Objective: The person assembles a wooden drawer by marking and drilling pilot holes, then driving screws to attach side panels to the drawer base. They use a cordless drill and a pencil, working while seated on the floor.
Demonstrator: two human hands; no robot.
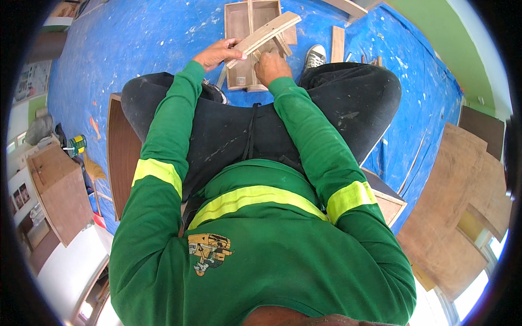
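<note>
In front of my feet a shallow wooden box (236,20) lies on the floor, with a lengthwise strip dividing it. Pinched at its near end by my left hand (220,52), a pale wooden slat (266,37) slants over the box toward the far right. A shorter wooden piece (282,45) angles down from beneath the slat, close to my right hand (273,67). The fingers of that hand are curled closed over the box's near right part. What they grip is hidden by the knuckles.
A blue sheet (136,32) covers the floor. My shoe (315,56) stands right of the box, beside a loose board (337,44) and some small tools. Brown plywood sheets (446,185) lie at the right. A wooden cabinet (61,190) and a green can (78,145) are at the left.
</note>
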